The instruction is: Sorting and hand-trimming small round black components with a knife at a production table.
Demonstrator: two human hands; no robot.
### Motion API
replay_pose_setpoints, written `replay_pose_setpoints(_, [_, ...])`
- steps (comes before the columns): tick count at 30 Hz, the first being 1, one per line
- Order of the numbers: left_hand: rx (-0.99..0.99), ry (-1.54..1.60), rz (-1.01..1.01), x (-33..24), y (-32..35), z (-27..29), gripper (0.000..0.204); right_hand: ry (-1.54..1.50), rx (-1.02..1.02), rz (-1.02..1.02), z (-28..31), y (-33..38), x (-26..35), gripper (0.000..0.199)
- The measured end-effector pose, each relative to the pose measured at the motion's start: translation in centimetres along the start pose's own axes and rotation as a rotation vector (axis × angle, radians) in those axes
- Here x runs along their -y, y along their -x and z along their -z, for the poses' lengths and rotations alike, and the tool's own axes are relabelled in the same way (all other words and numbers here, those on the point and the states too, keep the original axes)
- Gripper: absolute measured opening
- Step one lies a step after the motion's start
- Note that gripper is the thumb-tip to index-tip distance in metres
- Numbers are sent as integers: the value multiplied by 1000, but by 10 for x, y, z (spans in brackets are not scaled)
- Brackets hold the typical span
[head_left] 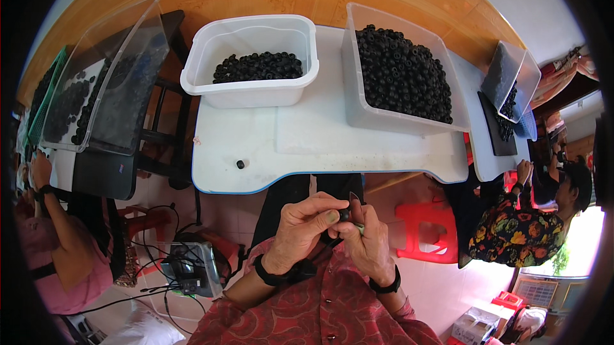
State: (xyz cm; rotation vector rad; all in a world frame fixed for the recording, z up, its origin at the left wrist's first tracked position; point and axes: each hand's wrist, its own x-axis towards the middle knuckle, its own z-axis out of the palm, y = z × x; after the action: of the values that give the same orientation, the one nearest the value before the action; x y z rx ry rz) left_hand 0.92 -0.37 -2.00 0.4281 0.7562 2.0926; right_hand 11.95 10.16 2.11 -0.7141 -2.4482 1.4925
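Just off the table's near edge, my two hands meet in front of my chest. My left hand pinches a small black rubbery-looking part between thumb and fingertips. Closed around a small knife, my right hand has the blade pointing up beside that part; a bit of pale green handle shows between the fingers. Whether the blade touches the part is hard to make out. One loose black piece lies on the white table, left of my hands.
A white tub holds a layer of black pieces; a translucent bin to its right is heaped with them. Co-workers sit left and right, beside further bins. A red stool stands at right, cables and a clear box at left.
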Motion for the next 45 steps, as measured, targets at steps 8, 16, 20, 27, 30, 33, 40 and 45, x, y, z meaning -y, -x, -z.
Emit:
replay_pose_setpoints(8, [-7, -69, -32, 2, -1, 1, 18, -25, 14, 24, -1, -1, -2, 36])
replay_pose_setpoints(16, [4, -124, -47, 1, -1, 3, 17, -14, 15, 90, -3, -4, 1, 32])
replay_pose_setpoints(20, [-9, -116, -38, 1, 0, 4, 16, 26, -24, 154, -5, -5, -4, 27])
replay_pose_setpoints(27, [-52, -89, -20, 1, 0, -1, 16, 64, -68, 241, -7, -6, -8, 23])
replay_pose_setpoints(30, [-76, -112, -12, 1, 0, -1, 16, 103, -73, 236, -6, -6, -3, 21])
replay_pose_setpoints(33, [-81, -99, 4, 2, 1, 0, 17, 124, -67, 247, -6, -7, -3, 19])
replay_pose_setpoints(40, [-53, 26, 47, 4, 1, 0, 20, 125, -94, 235, -10, -3, -7, 21])
replay_pose_setpoints(45, [-36, 131, 96, 4, 1, 1, 21, -69, -131, 114, -13, 1, -11, 21])
